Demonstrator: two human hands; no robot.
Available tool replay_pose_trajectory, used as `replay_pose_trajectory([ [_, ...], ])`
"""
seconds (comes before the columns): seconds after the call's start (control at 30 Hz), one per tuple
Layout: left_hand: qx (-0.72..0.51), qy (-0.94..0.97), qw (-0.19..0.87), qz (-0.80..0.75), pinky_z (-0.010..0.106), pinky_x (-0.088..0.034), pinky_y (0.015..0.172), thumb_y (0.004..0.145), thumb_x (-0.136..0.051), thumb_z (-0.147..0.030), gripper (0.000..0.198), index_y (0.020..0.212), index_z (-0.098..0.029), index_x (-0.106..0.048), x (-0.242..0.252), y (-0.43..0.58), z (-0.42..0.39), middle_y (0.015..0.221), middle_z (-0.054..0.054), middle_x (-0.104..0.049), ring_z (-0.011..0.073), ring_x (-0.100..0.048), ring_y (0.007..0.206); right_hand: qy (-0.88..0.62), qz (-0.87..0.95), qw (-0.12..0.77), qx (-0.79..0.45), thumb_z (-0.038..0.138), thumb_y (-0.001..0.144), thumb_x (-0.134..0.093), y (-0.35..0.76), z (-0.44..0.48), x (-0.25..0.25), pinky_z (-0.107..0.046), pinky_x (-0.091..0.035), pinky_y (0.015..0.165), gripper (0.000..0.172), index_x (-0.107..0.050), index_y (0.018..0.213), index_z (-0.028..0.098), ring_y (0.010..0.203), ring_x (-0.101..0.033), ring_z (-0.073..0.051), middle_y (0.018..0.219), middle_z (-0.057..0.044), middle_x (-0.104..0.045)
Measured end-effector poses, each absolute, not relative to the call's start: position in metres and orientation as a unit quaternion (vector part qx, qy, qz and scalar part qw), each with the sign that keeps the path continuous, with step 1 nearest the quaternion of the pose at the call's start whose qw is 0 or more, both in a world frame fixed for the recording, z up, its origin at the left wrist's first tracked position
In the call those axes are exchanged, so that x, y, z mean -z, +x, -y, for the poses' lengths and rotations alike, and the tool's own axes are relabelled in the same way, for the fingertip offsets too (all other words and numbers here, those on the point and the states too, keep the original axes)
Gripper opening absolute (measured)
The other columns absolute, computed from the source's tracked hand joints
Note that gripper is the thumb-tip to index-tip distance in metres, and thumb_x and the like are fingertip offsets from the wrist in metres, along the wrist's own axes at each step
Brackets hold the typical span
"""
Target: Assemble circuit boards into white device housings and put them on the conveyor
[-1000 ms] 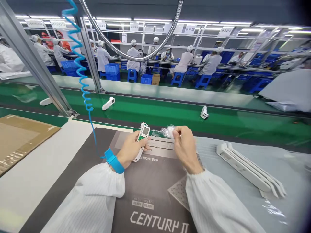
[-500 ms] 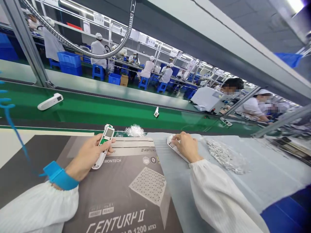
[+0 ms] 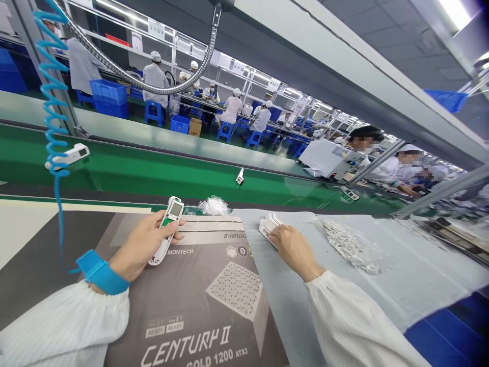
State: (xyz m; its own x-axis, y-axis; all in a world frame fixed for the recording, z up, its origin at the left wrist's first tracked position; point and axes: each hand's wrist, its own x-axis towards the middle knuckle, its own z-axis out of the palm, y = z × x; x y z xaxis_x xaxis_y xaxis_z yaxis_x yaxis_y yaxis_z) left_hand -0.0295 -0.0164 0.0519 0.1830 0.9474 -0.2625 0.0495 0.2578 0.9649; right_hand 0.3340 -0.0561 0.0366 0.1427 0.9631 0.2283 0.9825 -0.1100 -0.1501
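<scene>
My left hand (image 3: 153,235) is closed round a white handheld device casing (image 3: 165,246), held tilted above the dark printed cardboard (image 3: 191,290). A small grey display and a strip of green circuit board show in its open face. My right hand (image 3: 296,248) has its fingers curled on a white plastic casing part (image 3: 266,228) lying on the pale foam sheet (image 3: 282,300). The fingers cover the near end of this part. A blue strap (image 3: 101,274) circles my left wrist.
Beyond the cardboard runs a green conveyor belt (image 3: 183,172) carrying several white casings. A clear bag of small white parts (image 3: 351,244) lies right of my right hand. Crumpled clear plastic (image 3: 214,205) sits at the cardboard's far edge. A blue coiled cord (image 3: 55,117) hangs at left. Co-workers sit beyond.
My right hand has slid nearer along the white casing part, uncovering its far end. The casings on the belt have shifted left. The coiled cord has swung into view; my left hand keeps its grip.
</scene>
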Motion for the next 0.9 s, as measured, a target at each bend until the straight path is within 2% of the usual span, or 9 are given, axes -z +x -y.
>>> replay_pose_trajectory([
  [0.13, -0.378, 0.461, 0.624, -0.506, 0.024, -0.043, 0.057, 0.071, -0.075, -0.054, 0.053, 0.107, -0.016, -0.064, -0.053, -0.029, 0.017, 0.077, 0.005, -0.066, 0.0165, -0.06, 0.071, -0.794, 0.599, 0.102, -0.019, 0.023, 0.074, -0.066, 0.334, 0.046, -0.038, -0.032, -0.031, 0.06, 0.012, -0.058, 0.066, 0.023, 0.068, -0.058, -0.023, 0.072, -0.007, -0.064],
  [0.27, -0.378, 0.465, 0.622, -0.504, 0.023, -0.042, 0.054, 0.071, -0.072, -0.059, 0.054, 0.099, -0.014, -0.066, -0.05, -0.03, 0.016, 0.07, 0.003, -0.064, 0.0143, -0.058, 0.063, -0.796, 0.585, 0.113, -0.103, 0.033, 0.063, -0.076, 0.336, 0.039, -0.048, -0.031, -0.031, 0.056, 0.028, -0.052, 0.054, 0.023, 0.058, -0.052, -0.019, 0.059, -0.002, -0.057],
  [0.4, -0.388, 0.447, 0.602, -0.536, 0.026, -0.045, 0.057, 0.077, -0.06, -0.067, 0.058, 0.095, -0.012, -0.069, -0.052, -0.03, 0.016, 0.067, 0.005, -0.065, 0.0164, -0.059, 0.063, -0.748, 0.609, 0.149, -0.216, 0.051, 0.07, -0.069, 0.326, 0.04, -0.073, -0.028, -0.03, 0.052, 0.041, -0.049, 0.049, 0.022, 0.052, -0.041, -0.013, 0.052, 0.002, -0.047],
  [0.5, -0.408, 0.461, 0.579, -0.535, 0.028, -0.05, 0.066, 0.083, -0.057, -0.057, 0.051, 0.106, -0.013, -0.069, -0.055, -0.026, 0.016, 0.086, 0.008, -0.071, 0.0177, -0.063, 0.073, -0.692, 0.589, 0.235, -0.344, 0.056, 0.077, -0.064, 0.295, 0.037, -0.087, -0.026, -0.031, 0.051, 0.038, -0.06, 0.067, 0.02, 0.053, -0.04, -0.011, 0.058, 0.003, -0.049],
  [0.63, -0.448, 0.52, 0.546, -0.48, 0.033, -0.052, 0.085, 0.082, -0.064, -0.044, 0.055, 0.129, -0.017, -0.058, -0.046, -0.016, 0.017, 0.117, 0.01, -0.069, 0.0216, -0.066, 0.096, -0.586, 0.524, 0.367, -0.498, 0.049, 0.076, -0.072, 0.223, 0.024, -0.075, -0.025, -0.038, 0.055, 0.032, -0.066, 0.089, 0.02, 0.059, -0.046, -0.011, 0.07, 0.002, -0.056],
  [0.77, -0.448, 0.604, 0.496, -0.435, 0.036, -0.047, 0.1, 0.085, -0.064, -0.036, 0.043, 0.123, -0.018, -0.062, -0.032, -0.012, 0.018, 0.126, 0.01, -0.066, 0.0251, -0.061, 0.114, -0.414, 0.488, 0.454, -0.619, 0.054, 0.081, -0.068, 0.155, 0.014, -0.045, -0.028, -0.047, 0.073, 0.034, -0.066, 0.095, 0.023, 0.072, -0.054, -0.012, 0.086, 0.0, -0.062],
  [0.9, -0.432, 0.635, 0.432, -0.473, 0.037, -0.045, 0.103, 0.087, -0.063, -0.036, 0.042, 0.126, -0.019, -0.062, -0.024, -0.016, 0.016, 0.128, 0.009, -0.065, 0.0263, -0.06, 0.117, -0.377, 0.46, 0.512, -0.62, 0.055, 0.077, -0.072, 0.133, 0.014, -0.027, -0.027, -0.049, 0.075, 0.041, -0.066, 0.102, 0.023, 0.077, -0.058, -0.013, 0.093, -0.001, -0.065],
])
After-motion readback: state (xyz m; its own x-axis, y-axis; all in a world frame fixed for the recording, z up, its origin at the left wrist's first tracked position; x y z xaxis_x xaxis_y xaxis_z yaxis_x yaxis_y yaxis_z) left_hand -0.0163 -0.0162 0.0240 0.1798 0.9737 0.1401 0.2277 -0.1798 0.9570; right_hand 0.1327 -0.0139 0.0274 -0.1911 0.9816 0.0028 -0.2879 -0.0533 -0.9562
